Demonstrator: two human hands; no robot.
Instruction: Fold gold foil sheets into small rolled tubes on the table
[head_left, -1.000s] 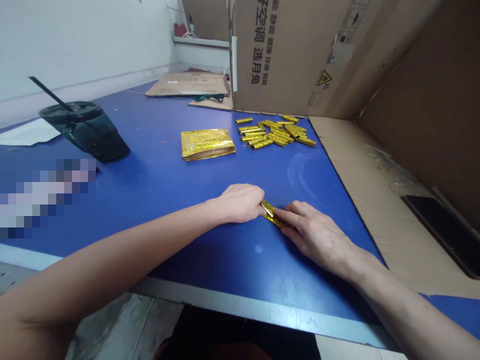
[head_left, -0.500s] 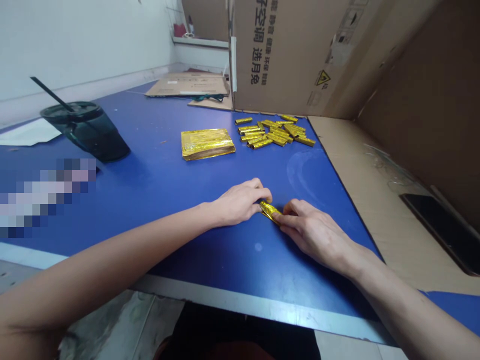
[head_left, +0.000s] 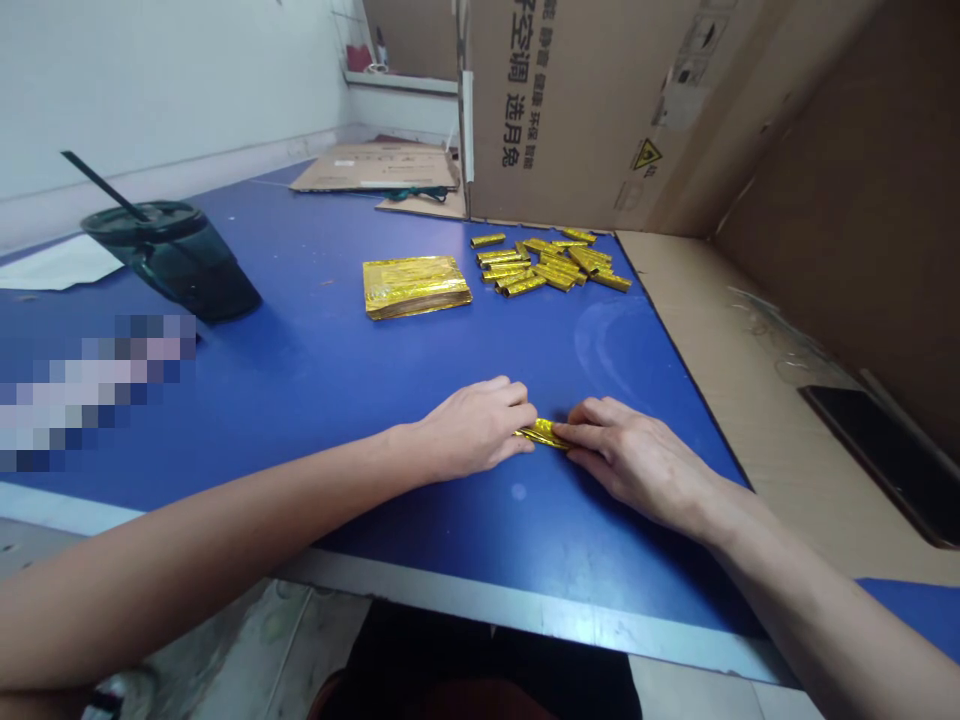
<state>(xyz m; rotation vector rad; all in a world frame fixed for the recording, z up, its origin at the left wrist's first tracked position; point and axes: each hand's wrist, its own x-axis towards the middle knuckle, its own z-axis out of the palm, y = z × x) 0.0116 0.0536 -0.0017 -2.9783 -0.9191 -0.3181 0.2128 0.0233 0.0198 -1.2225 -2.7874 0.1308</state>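
Observation:
A narrow folded strip of gold foil paper [head_left: 545, 432] lies between my two hands, low over the blue table [head_left: 420, 545]. My left hand [head_left: 487, 425] pinches its left end, with the fingers curled over it. At the other end, my right hand [head_left: 619, 448] grips the strip between thumb and fingers. Farther back is a stack of flat gold sheets [head_left: 416, 285]. To the right of that stack lies a loose pile of several small gold rolls [head_left: 555, 265].
A dark green cup [head_left: 191, 260] with a straw stands at the left, by a white sheet [head_left: 56, 263]. Cardboard panels [head_left: 577, 120] rise at the back and right. A black phone-like object [head_left: 885, 460] rests on cardboard at the right.
My left hand has moved slightly left and toward me. The gold strip between the hands now lies flatter, less slanted. My right hand has hardly moved.

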